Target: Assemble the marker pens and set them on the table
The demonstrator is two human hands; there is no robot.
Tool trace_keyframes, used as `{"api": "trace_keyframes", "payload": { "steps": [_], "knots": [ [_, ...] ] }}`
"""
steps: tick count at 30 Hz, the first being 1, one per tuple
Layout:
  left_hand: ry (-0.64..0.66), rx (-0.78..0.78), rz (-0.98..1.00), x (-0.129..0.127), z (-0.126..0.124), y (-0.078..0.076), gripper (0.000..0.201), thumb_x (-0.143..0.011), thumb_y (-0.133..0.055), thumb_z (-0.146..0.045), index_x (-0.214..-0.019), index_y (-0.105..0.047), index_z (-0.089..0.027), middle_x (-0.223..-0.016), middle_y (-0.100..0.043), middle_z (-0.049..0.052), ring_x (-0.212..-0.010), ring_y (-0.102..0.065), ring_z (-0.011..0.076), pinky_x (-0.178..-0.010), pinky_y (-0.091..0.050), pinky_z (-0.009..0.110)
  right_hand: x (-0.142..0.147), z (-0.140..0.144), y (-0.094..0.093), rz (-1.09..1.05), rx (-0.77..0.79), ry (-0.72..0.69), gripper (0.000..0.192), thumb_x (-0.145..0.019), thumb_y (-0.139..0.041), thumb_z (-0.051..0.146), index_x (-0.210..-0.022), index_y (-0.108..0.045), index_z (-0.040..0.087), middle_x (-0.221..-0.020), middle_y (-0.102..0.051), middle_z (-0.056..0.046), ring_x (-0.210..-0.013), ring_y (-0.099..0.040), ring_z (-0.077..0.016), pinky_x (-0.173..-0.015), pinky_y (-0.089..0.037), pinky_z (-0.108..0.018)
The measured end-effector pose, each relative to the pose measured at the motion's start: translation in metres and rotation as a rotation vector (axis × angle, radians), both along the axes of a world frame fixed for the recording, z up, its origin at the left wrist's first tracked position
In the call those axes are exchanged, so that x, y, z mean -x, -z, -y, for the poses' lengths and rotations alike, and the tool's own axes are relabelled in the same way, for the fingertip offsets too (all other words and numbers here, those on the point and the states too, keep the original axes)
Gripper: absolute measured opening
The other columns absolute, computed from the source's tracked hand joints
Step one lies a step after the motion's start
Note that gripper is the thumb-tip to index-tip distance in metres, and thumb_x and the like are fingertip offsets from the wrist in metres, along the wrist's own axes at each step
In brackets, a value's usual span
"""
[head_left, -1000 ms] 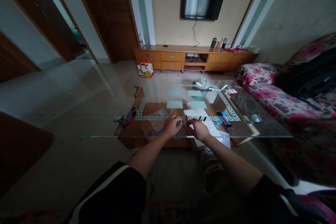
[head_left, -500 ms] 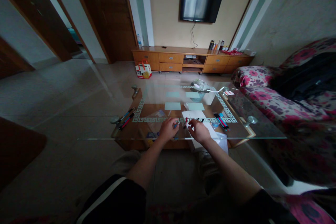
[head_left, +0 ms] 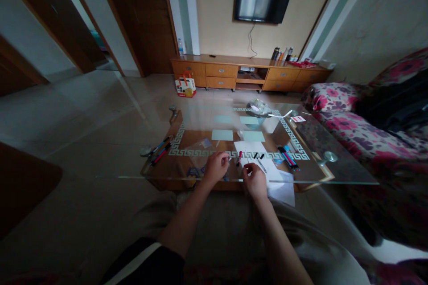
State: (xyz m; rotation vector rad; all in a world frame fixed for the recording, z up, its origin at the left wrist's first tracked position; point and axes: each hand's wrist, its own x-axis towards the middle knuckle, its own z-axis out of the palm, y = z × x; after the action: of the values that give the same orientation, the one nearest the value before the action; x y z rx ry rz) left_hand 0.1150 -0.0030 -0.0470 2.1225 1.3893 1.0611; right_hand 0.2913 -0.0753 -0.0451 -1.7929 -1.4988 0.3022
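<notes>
My left hand (head_left: 216,166) is closed over the glass table's near edge, fingers curled around a small pale-tipped piece too small to name. My right hand (head_left: 255,181) is also closed, thumb and fingers pinched together; whatever is between them is hidden. Between the two hands, a red and black pen piece (head_left: 240,159) lies on the glass. Just beyond my right hand are two short black pieces like pen caps (head_left: 258,156) and a slim pale pen (head_left: 261,166). White paper (head_left: 272,170) shows beneath them.
Several pens (head_left: 288,158) lie in a row at the right, and more pens (head_left: 161,150) at the left. Farther back are a bowl-like thing with crumpled plastic (head_left: 259,107) and a red and white card (head_left: 298,119). A floral sofa (head_left: 347,124) stands to the right.
My right hand has drawn back toward me, off the black piece, and the slim pale pen now shows beside it. My left hand stays near its place. The view has shifted slightly.
</notes>
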Motion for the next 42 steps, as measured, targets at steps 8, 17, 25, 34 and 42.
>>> {"api": "trace_keyframes", "payload": {
  "steps": [8,17,25,34,42],
  "knots": [
    [-0.051,0.001,-0.074,-0.008,-0.006,-0.004,0.018,-0.088,-0.053,-0.014,-0.095,-0.067,-0.021,-0.095,-0.068,0.005,-0.091,-0.062,0.0191,-0.086,-0.046,0.031,0.010,-0.013,0.004,0.065,-0.030,0.115,0.023,-0.089,-0.050,0.033,-0.084,-0.064,0.016,-0.075,-0.067,-0.007,-0.067,-0.060,-0.0198,-0.066,-0.039,-0.029],
    [-0.076,-0.033,-0.118,-0.008,-0.004,-0.002,0.014,-0.089,-0.051,-0.013,-0.089,-0.063,-0.020,-0.091,-0.066,0.005,-0.087,-0.060,0.0191,-0.081,-0.043,0.030,0.019,-0.009,0.013,0.072,-0.189,0.164,0.018,-0.092,-0.047,0.030,-0.084,-0.057,0.018,-0.078,-0.060,-0.006,-0.073,-0.055,-0.0199,-0.072,-0.040,-0.031],
    [-0.066,-0.037,-0.140,-0.007,-0.002,-0.004,0.015,-0.088,-0.050,-0.011,-0.086,-0.062,-0.020,-0.089,-0.063,0.005,-0.087,-0.059,0.0190,-0.083,-0.043,0.030,0.019,-0.006,0.014,0.058,-0.201,0.154,0.015,-0.092,-0.047,0.028,-0.083,-0.055,0.019,-0.079,-0.058,-0.005,-0.074,-0.054,-0.0199,-0.073,-0.040,-0.031],
    [-0.093,-0.026,-0.227,-0.009,0.001,-0.013,0.015,-0.089,-0.048,-0.013,-0.086,-0.061,-0.020,-0.089,-0.060,0.006,-0.086,-0.057,0.0200,-0.081,-0.042,0.031,0.020,-0.006,0.007,0.058,-0.182,0.164,0.017,-0.092,-0.046,0.029,-0.084,-0.056,0.018,-0.081,-0.059,-0.006,-0.076,-0.054,-0.0206,-0.074,-0.040,-0.031],
    [-0.072,-0.005,-0.224,-0.007,0.001,-0.016,0.016,-0.090,-0.047,-0.012,-0.088,-0.061,-0.020,-0.091,-0.060,0.007,-0.089,-0.057,0.0209,-0.083,-0.042,0.032,0.014,-0.006,0.008,0.048,-0.161,0.109,0.017,-0.091,-0.046,0.029,-0.085,-0.057,0.017,-0.080,-0.061,-0.006,-0.074,-0.055,-0.0197,-0.074,-0.042,-0.031]
  ]
}}
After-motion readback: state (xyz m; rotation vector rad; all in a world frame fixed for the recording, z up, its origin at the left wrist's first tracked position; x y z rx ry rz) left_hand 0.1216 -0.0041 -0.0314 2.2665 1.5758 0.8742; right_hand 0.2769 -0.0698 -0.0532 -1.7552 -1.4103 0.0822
